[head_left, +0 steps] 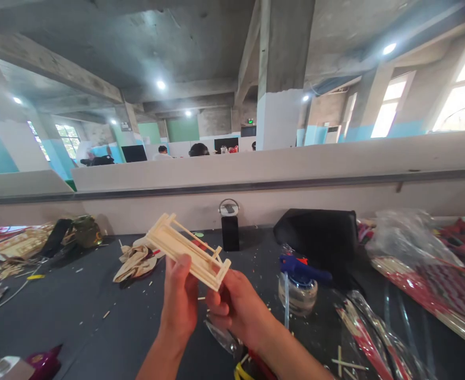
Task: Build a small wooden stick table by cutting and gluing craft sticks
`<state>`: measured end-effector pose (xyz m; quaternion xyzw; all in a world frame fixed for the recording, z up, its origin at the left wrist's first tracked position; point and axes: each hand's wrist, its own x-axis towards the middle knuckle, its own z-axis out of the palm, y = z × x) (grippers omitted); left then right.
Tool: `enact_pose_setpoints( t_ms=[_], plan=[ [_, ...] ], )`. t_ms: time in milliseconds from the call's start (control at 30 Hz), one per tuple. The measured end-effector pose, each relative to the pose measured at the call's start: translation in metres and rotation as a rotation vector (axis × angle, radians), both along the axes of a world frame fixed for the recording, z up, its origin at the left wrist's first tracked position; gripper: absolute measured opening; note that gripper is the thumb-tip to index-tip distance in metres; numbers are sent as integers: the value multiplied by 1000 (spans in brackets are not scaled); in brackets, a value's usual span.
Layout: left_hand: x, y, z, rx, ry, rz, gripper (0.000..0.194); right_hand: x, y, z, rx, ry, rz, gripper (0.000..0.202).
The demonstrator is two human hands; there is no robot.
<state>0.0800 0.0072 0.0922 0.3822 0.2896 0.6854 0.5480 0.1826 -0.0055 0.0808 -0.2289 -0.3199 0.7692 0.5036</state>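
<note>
A small pale wooden frame [188, 248], built of thin sticks, is held up in the middle of the view, tilted down to the right. My left hand [180, 295] is closed on its left and lower side, with the thumb on the front face. At its lower right end, my right hand [240, 306] grips it with bent fingers. Behind the frame stands a black phone [230, 234] with a ring-shaped top piece. Under my right hand lie pliers [224, 338], partly hidden.
A crumpled cloth [135, 258] lies left of the frame. To the right are a glass jar [301, 295] with a blue tool on it, a black case [319, 237] and bagged sticks [367, 327]. A low partition [192, 206] runs behind the dark table [97, 295].
</note>
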Motion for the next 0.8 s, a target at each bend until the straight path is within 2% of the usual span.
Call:
enact_pose_setpoints(
  t_ms=[100, 167, 233, 267, 400, 467, 533, 633, 800],
  plan=[
    [-5, 7, 8, 73, -20, -3, 34, 7, 5, -2, 20, -335, 38, 41],
    [-9, 10, 11, 136, -18, 20, 30, 13, 6, -1, 38, -473, 75, 42],
    [-13, 13, 13, 164, -26, 65, 28, 17, 5, 2, 102, -564, 8, 39],
    [-15, 14, 14, 157, -31, 89, 28, 18, 3, 4, 159, -614, -98, 35],
    [-22, 16, 17, 91, 10, 109, 29, 16, -6, 8, 532, -821, -699, 19],
    [-23, 16, 17, 78, 62, 108, 27, 15, -9, 9, 699, -881, -806, 23],
    [-21, 16, 15, 88, 106, 124, 27, 13, -9, 8, 763, -919, -807, 22],
    [-18, 16, 13, 117, 142, 134, 35, 13, -8, 4, 760, -953, -804, 17],
    [-16, 15, 12, 124, 185, 212, 63, 12, -7, 2, 785, -999, -811, 12]
  ],
)
